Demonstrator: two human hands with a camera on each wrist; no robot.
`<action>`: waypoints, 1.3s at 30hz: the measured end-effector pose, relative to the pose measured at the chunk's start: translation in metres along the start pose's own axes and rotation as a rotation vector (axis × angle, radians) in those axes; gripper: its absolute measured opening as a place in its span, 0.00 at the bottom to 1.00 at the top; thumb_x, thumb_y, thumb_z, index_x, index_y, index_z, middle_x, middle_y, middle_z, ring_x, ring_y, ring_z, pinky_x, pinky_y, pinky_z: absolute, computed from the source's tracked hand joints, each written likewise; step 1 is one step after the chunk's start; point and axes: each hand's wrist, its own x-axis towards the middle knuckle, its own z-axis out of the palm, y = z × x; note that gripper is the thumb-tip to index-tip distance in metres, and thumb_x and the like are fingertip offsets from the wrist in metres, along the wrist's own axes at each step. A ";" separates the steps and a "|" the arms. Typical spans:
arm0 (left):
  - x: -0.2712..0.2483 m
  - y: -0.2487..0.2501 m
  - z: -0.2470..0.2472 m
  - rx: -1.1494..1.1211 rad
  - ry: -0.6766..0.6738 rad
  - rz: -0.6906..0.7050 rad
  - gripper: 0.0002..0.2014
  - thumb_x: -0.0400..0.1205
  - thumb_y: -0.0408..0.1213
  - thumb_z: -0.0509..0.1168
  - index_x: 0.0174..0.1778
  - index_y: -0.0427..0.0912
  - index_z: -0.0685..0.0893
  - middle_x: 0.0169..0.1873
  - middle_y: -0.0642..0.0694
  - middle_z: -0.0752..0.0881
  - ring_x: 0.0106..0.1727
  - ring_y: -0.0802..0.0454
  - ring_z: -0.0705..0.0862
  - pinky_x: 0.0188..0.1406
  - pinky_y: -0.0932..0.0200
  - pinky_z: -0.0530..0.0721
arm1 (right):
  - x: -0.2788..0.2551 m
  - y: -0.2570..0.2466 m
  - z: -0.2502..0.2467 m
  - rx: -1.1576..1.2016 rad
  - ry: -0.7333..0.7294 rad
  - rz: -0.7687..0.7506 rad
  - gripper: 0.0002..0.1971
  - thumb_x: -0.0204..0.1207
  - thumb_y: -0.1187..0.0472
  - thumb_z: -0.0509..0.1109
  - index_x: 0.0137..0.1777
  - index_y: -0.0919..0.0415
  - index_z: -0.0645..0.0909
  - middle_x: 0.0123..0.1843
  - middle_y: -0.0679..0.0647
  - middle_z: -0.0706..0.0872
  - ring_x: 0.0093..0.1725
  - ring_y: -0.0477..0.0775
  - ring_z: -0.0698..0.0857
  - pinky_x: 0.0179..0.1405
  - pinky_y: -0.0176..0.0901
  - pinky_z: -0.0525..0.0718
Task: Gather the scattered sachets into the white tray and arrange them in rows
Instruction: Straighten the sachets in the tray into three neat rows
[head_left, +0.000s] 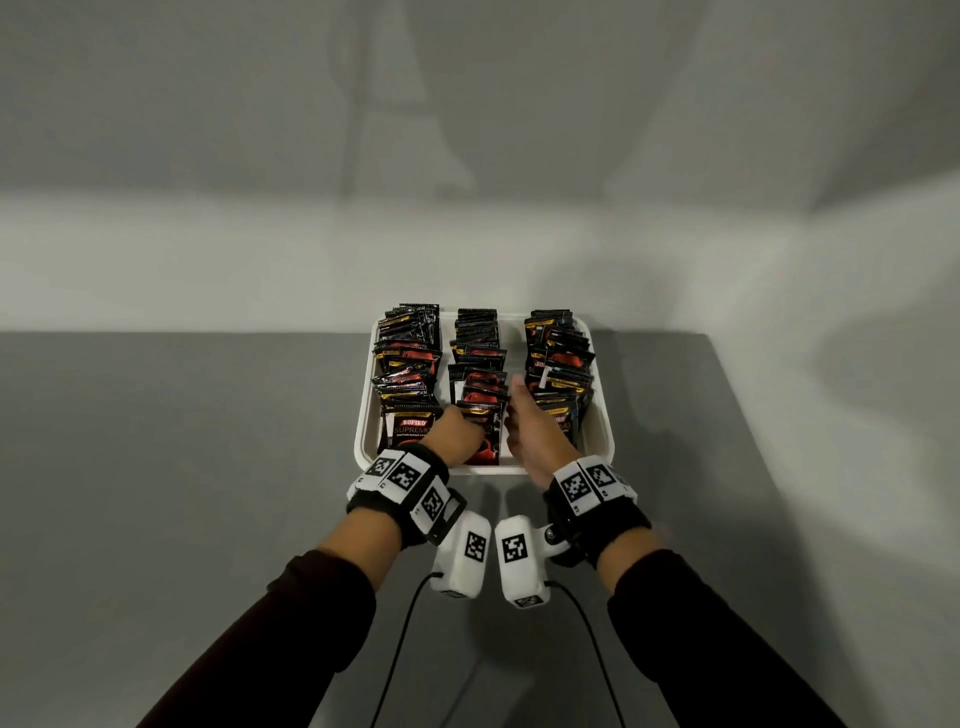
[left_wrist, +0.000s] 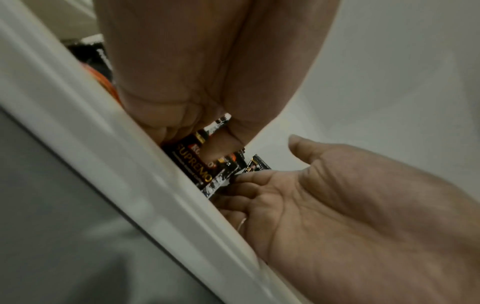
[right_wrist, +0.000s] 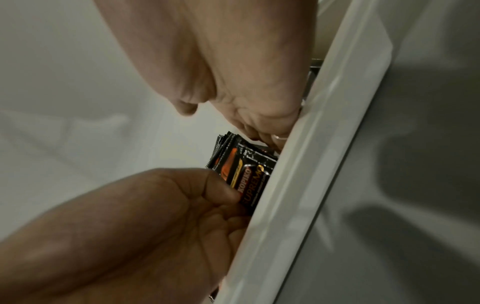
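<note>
Head view: shallow white plastic tray (head_left: 363, 447) on grey tabletop (head_left: 182, 441), filled with glossy black-and-red foil sachets (head_left: 410, 364) in three rows running away from the body. No stray sachets visible outside. Left hand (head_left: 457, 434) curled onto front of middle row (head_left: 480, 384); right hand (head_left: 530, 431) with fingers extended alongside that row's right flank. Best done by squeezing from both sides, nudging loose packets flush, gaps between rows kept open.

Left wrist view: thumb and fingers of left hand (left_wrist: 197, 86) pinching front sachet (left_wrist: 193, 164) just inside tray rim (left_wrist: 124, 164); right hand (left_wrist: 324, 205) open-palmed beside it.

Right wrist view: front sachet (right_wrist: 249, 176) standing on edge, printed face toward near rim, long axis leaning back. Right hand (right_wrist: 228, 61) relaxed, gripping nothing.
</note>
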 end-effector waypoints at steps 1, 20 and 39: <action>0.002 0.000 0.002 -0.076 0.014 -0.017 0.13 0.82 0.25 0.56 0.35 0.46 0.70 0.33 0.47 0.76 0.32 0.54 0.78 0.26 0.67 0.83 | 0.003 0.004 -0.002 0.038 0.012 0.008 0.35 0.77 0.31 0.48 0.65 0.58 0.78 0.40 0.47 0.77 0.35 0.42 0.74 0.36 0.35 0.69; 0.003 0.000 0.004 0.038 0.042 -0.027 0.21 0.78 0.19 0.53 0.69 0.28 0.65 0.53 0.30 0.80 0.53 0.40 0.80 0.57 0.45 0.79 | 0.001 -0.002 -0.005 0.215 -0.084 -0.044 0.32 0.83 0.39 0.41 0.71 0.60 0.72 0.68 0.62 0.80 0.62 0.53 0.82 0.62 0.45 0.79; 0.013 -0.003 0.002 -0.059 -0.012 0.047 0.35 0.75 0.16 0.54 0.79 0.38 0.55 0.49 0.35 0.81 0.42 0.48 0.79 0.42 0.56 0.78 | 0.015 0.002 -0.005 0.143 -0.046 -0.073 0.31 0.81 0.36 0.46 0.72 0.55 0.74 0.69 0.57 0.81 0.66 0.52 0.80 0.72 0.52 0.73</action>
